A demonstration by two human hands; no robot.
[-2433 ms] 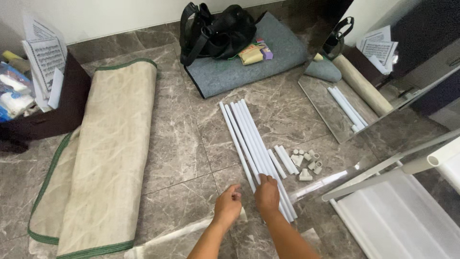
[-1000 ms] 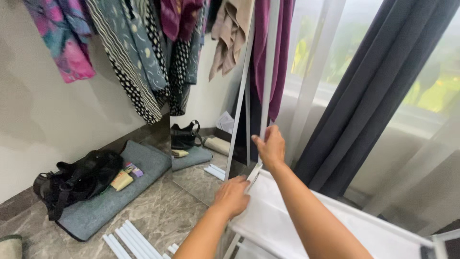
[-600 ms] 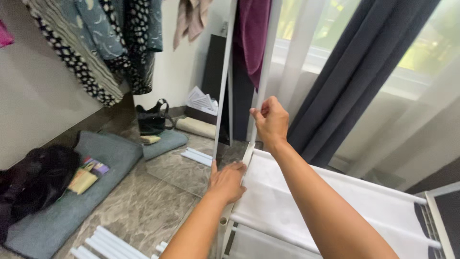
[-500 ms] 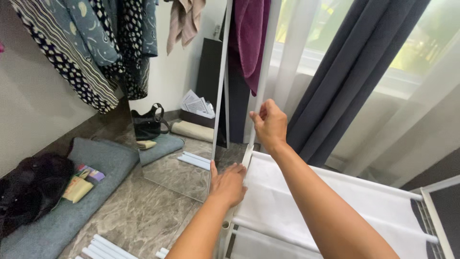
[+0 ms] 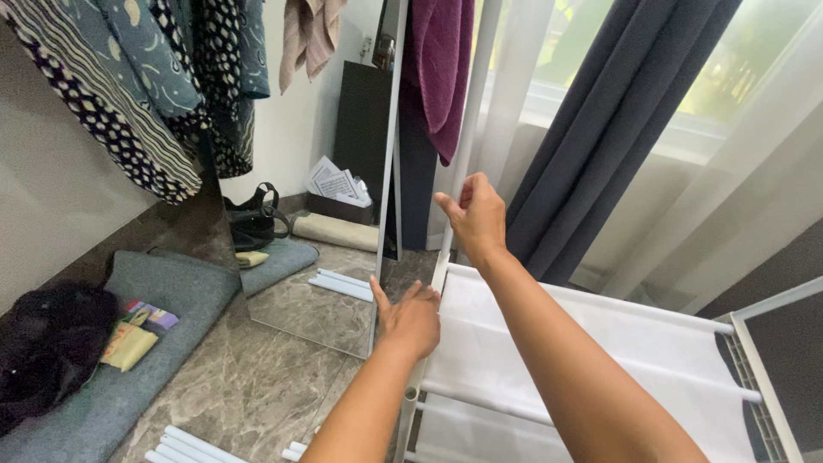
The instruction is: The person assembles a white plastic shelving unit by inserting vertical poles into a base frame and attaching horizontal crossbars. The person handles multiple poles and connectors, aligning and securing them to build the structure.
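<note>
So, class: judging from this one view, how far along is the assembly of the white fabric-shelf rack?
Done: a fabric shelf is stretched on the rack. In hand: the right hand is at the upright white pole, the left hand at the frame corner. Left: loose white tubes lie on the floor.

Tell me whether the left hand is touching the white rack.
Touching: the head view shows the left hand resting on the corner of the white rack, with its fingers on the frame edge.
</note>
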